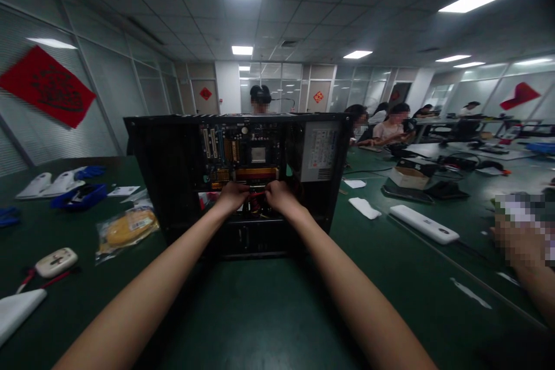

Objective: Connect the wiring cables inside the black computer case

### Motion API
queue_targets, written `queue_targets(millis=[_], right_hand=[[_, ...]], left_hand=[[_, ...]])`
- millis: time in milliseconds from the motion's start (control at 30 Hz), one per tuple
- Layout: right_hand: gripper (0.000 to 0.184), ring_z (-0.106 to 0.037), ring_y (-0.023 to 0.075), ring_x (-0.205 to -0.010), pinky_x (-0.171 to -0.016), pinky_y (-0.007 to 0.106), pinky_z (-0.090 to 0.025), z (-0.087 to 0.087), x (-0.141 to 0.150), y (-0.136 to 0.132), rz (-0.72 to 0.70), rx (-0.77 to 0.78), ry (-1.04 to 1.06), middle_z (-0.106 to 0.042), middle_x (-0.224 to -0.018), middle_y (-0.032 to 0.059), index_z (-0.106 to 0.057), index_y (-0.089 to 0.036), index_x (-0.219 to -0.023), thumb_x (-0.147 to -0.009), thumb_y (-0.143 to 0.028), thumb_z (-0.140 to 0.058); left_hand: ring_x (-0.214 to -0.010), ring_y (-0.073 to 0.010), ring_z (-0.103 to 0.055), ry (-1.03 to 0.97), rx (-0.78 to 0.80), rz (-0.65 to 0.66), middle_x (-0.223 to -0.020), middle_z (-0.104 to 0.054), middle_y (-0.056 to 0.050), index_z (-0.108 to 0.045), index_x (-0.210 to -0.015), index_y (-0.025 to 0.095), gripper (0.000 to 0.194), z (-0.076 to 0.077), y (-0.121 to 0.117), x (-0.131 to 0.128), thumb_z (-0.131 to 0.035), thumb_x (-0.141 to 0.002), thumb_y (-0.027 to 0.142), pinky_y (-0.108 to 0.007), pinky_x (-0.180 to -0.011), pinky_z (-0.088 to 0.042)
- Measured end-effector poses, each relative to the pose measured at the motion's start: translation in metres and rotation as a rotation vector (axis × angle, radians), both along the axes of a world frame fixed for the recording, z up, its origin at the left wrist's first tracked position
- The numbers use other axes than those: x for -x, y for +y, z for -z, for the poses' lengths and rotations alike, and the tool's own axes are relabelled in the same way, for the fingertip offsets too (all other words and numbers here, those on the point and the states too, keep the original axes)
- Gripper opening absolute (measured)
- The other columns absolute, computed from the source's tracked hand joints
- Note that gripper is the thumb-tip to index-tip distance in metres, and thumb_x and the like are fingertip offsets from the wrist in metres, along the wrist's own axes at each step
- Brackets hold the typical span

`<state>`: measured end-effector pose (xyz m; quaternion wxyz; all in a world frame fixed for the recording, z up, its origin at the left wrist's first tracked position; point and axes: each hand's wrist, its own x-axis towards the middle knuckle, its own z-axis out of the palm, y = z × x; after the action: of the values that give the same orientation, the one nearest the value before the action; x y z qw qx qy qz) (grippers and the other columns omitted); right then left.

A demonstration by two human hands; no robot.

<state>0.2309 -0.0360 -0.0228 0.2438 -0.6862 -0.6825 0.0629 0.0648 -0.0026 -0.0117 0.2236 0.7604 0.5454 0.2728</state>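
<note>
An open black computer case (173,144) lies on its side on the green table, showing a motherboard (243,153) and a grey power supply (319,153). Both my arms reach into it. My left hand (233,194) and my right hand (281,195) are close together at the lower edge of the motherboard, fingers curled around red cables (256,194). The fingertips are hidden inside the case, and what exactly each hand grips is too dark to name beyond the cables.
Left of the case lie a yellow item in a clear bag (126,229), blue and white parts (71,188) and a white device (56,261). A long white unit (424,224) and a cardboard box (408,177) lie right. Another person's arm (526,254) rests at the right; several people sit behind.
</note>
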Motion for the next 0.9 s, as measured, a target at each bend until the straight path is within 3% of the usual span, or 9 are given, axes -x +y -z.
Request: queue_targets(millis=[167,333,533,900], right_hand=[[0.024,-0.070,0.0227,-0.101,-0.079,0.025,-0.047,0.000,0.001,0.001,-0.003,-0.022,-0.021,-0.074,-0.103,0.0158,-0.075,-0.014,-0.102,-0.094,-0.019,-0.052],[0.025,-0.070,0.0227,-0.099,-0.077,0.024,-0.047,-0.001,0.001,0.001,-0.005,-0.027,-0.022,-0.075,-0.101,0.0159,-0.076,-0.013,-0.098,-0.093,-0.016,-0.051],[0.024,-0.070,0.0227,-0.100,-0.080,0.025,-0.047,-0.001,0.000,0.002,0.006,0.001,-0.025,-0.075,-0.103,0.0161,-0.076,-0.014,-0.099,-0.093,-0.017,-0.053],[0.027,-0.071,0.0233,-0.100,-0.080,0.025,-0.047,0.003,0.000,0.005,0.022,-0.014,-0.045,-0.075,-0.102,0.0164,-0.077,-0.014,-0.101,-0.094,-0.016,-0.051]], left_hand=[[-0.094,-0.0215,-0.071,0.061,-0.045,-0.048,-0.093,-0.079,-0.006,-0.080,-0.104,0.017,0.028,-0.004,0.003,-0.001,-0.063,-0.081,0.017,-0.025,-0.081,-0.050],[-0.082,-0.0201,-0.071,0.083,-0.035,-0.038,-0.079,-0.078,-0.003,-0.082,-0.091,0.018,0.023,-0.003,0.008,-0.002,-0.062,-0.080,0.018,-0.024,-0.071,-0.049],[-0.087,-0.0216,-0.071,0.060,-0.040,-0.092,-0.086,-0.079,-0.006,-0.081,-0.099,0.016,0.027,0.001,0.011,-0.005,-0.063,-0.081,0.021,-0.025,-0.075,-0.050],[-0.077,-0.0187,-0.070,0.030,-0.033,-0.030,-0.072,-0.076,-0.003,-0.081,-0.088,0.017,0.021,0.003,0.007,-0.005,-0.061,-0.082,0.020,-0.023,-0.071,-0.049]])
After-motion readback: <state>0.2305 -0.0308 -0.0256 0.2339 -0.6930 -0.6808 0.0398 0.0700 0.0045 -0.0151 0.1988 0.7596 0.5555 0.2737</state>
